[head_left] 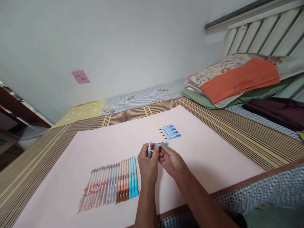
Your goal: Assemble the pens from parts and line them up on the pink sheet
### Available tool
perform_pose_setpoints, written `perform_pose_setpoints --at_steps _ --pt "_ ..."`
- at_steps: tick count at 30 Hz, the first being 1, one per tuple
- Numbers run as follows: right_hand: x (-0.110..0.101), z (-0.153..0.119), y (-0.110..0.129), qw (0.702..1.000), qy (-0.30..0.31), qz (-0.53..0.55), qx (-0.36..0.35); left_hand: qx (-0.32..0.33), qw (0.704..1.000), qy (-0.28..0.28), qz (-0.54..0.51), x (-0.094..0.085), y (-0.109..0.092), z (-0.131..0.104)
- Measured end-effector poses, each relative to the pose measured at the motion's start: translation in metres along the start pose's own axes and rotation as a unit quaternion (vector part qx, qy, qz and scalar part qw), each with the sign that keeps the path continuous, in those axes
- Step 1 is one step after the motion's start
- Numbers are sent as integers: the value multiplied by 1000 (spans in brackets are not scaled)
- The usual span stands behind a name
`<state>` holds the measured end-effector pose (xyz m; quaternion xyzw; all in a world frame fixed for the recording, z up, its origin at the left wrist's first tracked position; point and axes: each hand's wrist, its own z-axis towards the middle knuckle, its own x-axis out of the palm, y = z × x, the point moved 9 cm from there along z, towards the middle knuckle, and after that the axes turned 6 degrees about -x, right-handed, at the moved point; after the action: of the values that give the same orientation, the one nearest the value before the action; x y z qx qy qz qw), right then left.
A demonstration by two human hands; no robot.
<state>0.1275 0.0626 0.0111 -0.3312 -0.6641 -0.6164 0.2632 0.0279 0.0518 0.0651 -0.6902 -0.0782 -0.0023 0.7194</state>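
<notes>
Above the pink sheet (204, 158), my left hand (148, 160) is closed around a pale blue pen part (149, 151) that stands upright. Close beside it, my right hand (171, 160) pinches a short turquoise pen piece (165, 144) lying nearly level, its left end at my left fingertips. Beyond my hands, several short blue pen pieces with dark tips (172, 131) lie side by side. Left of my left arm is a row of pens: clear and pinkish ones (95, 188), brown and peach ones (122, 183), and turquoise ones (133, 180).
The sheet lies on a striped mat (223, 139). At the back right are folded bedding with an orange band (247, 80) and a dark maroon cloth (277, 110), below a white radiator (266, 34). A pink note (80, 76) is on the wall.
</notes>
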Motion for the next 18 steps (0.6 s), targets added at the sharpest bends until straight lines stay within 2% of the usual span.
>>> perform_pose_setpoints --at_steps 7,12,18 --pt "-21 5 38 998 -35 -7 -58 35 991 76 102 10 -7 -3" --pt "-22 4 54 995 -19 -55 -84 21 980 86 180 12 0 -2" --pt "-20 2 62 986 -4 -121 -113 33 972 95 212 15 2 -2"
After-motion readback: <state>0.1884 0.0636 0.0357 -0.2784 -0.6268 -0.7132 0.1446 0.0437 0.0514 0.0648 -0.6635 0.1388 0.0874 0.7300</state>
